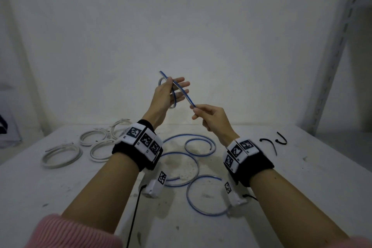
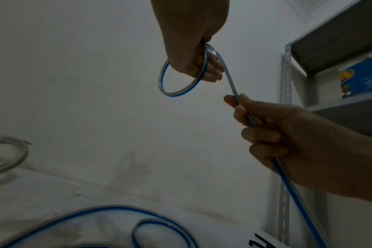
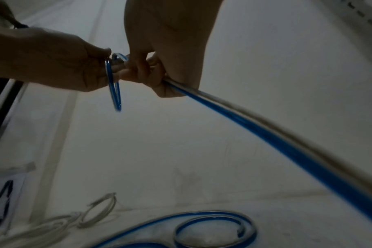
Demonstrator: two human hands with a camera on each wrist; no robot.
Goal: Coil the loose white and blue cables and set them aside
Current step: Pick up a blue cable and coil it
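Above the table, my left hand [image 1: 164,97] pinches a small loop of the blue cable [image 1: 186,95] between thumb and fingers. The loop [image 2: 176,94] hangs below that hand [image 2: 189,55] in the left wrist view. Just to the right and lower, my right hand [image 1: 210,117] grips the same cable in a curled fist [image 2: 276,134]. From the fist the cable [image 3: 265,134] runs down toward the table. More loose blue loops [image 1: 181,167] lie on the table under my wrists. Several white cable coils [image 1: 60,155] lie at the left.
The white table [image 1: 302,187] ends at a plain wall. Two short black ties [image 1: 271,144] lie at the right rear. A metal shelf rack [image 1: 342,46] stands at the right with a blue box [image 2: 363,78] on it. A dark tool [image 3: 2,199] lies on paper at far left.
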